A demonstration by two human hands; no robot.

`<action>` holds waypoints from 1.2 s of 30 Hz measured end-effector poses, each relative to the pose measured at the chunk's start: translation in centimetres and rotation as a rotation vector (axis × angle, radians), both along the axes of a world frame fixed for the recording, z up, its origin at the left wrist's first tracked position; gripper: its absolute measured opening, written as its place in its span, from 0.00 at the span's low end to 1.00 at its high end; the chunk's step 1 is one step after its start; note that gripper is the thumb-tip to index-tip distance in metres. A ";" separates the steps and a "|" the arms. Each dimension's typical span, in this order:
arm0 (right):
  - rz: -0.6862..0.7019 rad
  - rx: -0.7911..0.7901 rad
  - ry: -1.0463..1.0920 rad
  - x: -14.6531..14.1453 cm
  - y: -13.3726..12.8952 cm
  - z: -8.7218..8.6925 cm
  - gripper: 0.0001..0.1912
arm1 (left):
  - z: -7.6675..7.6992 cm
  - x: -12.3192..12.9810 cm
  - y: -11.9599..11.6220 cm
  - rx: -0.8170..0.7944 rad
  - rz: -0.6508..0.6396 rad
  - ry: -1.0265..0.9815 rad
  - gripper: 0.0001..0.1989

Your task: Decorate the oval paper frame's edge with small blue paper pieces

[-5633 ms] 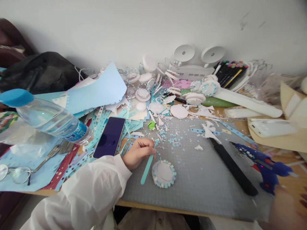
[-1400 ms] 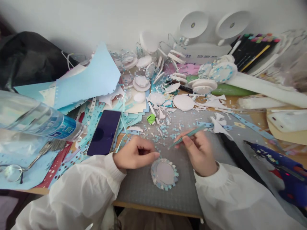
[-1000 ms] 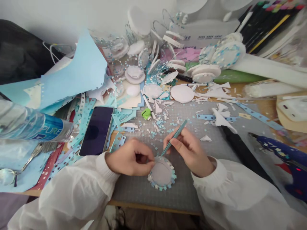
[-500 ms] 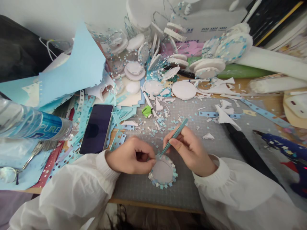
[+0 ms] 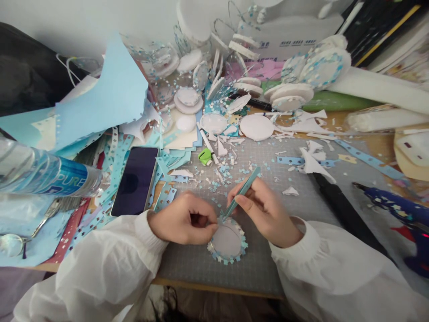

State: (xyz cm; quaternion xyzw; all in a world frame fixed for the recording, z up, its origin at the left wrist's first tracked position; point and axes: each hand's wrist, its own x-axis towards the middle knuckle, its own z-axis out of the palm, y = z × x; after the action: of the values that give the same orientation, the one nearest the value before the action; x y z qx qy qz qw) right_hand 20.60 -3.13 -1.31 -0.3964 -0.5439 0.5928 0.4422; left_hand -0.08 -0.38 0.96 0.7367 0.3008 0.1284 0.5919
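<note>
Near the front edge of the cutting mat [image 5: 259, 273] lies a round white disc [image 5: 228, 243], its rim ringed with tiny blue and white paper shapes like stars or flowers. My left hand [image 5: 187, 219] is closed in a pinch at the disc's upper left edge. Teal tweezers [image 5: 244, 188] are held in my right hand [image 5: 264, 208], between thumb and fingers. Their tips point down at the disc's top rim, among the paper shapes. Whether a paper piece sits between the tips is too small to tell.
Paper bits [image 5: 224, 170] and a green-and-white tool [image 5: 205, 156] lie beyond my hands. A phone [image 5: 136, 181] and water bottle [image 5: 50, 172] are at left. A black tool [image 5: 345, 214] and a blue star-patterned glue gun [image 5: 392, 203] lie right. White discs [image 5: 256, 126] crowd the back.
The tweezers have tilted slightly, their upper end shifting a little left and down. My left hand and the disc stay almost where they were.
</note>
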 end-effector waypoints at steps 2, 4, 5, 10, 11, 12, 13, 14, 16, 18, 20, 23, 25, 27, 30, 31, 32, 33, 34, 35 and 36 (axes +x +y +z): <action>0.007 -0.003 0.003 0.0 0.0 0.0 0.10 | -0.1 0.0 0.0 0.003 -0.004 -0.001 0.09; 0.013 -0.006 0.025 0.0 -0.1 0.0 0.09 | -0.2 -0.1 0.0 0.008 -0.012 0.003 0.09; 0.017 -0.005 0.038 0.0 -0.1 0.0 0.09 | -0.2 -0.1 0.0 0.014 -0.016 0.007 0.09; -0.074 0.059 0.119 0.6 0.2 0.4 0.03 | -0.1 -0.2 0.1 0.003 -0.020 0.008 0.09; -0.105 0.070 0.147 0.9 0.4 0.6 0.03 | -0.1 -0.2 0.1 -0.013 -0.014 0.007 0.10; -0.126 0.081 0.176 1.3 0.6 0.8 0.04 | -0.1 -0.1 0.1 -0.030 -0.002 0.006 0.10; -0.135 0.089 0.200 1.6 0.7 1.0 0.05 | 0.0 -0.1 0.1 -0.046 0.017 0.006 0.10; -0.126 0.100 0.212 1.9 0.8 1.2 0.05 | 0.0 0.0 0.1 -0.058 0.041 0.006 0.10; -0.102 0.144 0.169 2.4 0.9 1.7 0.07 | 0.0 0.1 0.0 -0.066 0.092 0.010 0.10; -0.084 0.207 -0.001 2.5 0.6 2.0 0.08 | 0.0 0.3 0.0 -0.058 0.134 0.019 0.11; -0.036 0.266 -0.222 2.3 0.1 2.2 0.08 | 0.0 0.3 -0.1 -0.018 0.175 0.021 0.12; 0.053 0.401 -0.427 1.7 -0.5 2.1 0.04 | 0.1 0.3 0.0 0.165 0.241 -0.009 0.12; 0.071 0.497 -0.472 1.4 -0.5 1.9 0.04 | 0.2 0.2 0.1 0.316 0.235 -0.073 0.11; 0.082 0.552 -0.482 1.1 -0.5 1.7 0.05 | 0.2 0.4 0.1 0.424 0.184 -0.132 0.22; 0.089 0.584 -0.492 0.8 -0.5 1.6 0.05 | -0.2 0.7 -0.1 0.514 0.109 -0.111 0.34; 0.092 0.591 -0.497 0.8 -0.5 1.6 0.06 | -0.4 0.8 -0.2 0.530 0.095 -0.088 0.35; 0.093 0.598 -0.498 0.7 -0.6 1.6 0.06 | -0.5 0.9 -0.3 0.541 0.087 -0.071 0.34; 0.094 0.602 -0.496 0.7 -0.6 1.5 0.08 | -0.7 1.0 -0.4 0.548 0.083 -0.059 0.33; 0.093 0.602 -0.489 0.7 -0.7 1.5 0.09 | -0.8 1.0 -0.4 0.550 0.082 -0.054 0.32; 0.093 0.600 -0.480 0.7 -0.7 1.4 0.10 | -0.8 1.0 -0.4 0.550 0.081 -0.051 0.30; 0.092 0.595 -0.470 0.7 -0.7 1.3 0.11 | -0.8 1.0 -0.5 0.547 0.080 -0.047 0.30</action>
State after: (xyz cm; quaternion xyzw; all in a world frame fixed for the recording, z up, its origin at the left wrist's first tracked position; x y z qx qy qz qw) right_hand 21.26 -3.88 0.02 -0.3511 -0.7961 0.3211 0.3740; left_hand 0.90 -0.83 0.15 0.8536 0.2698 0.2451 0.3722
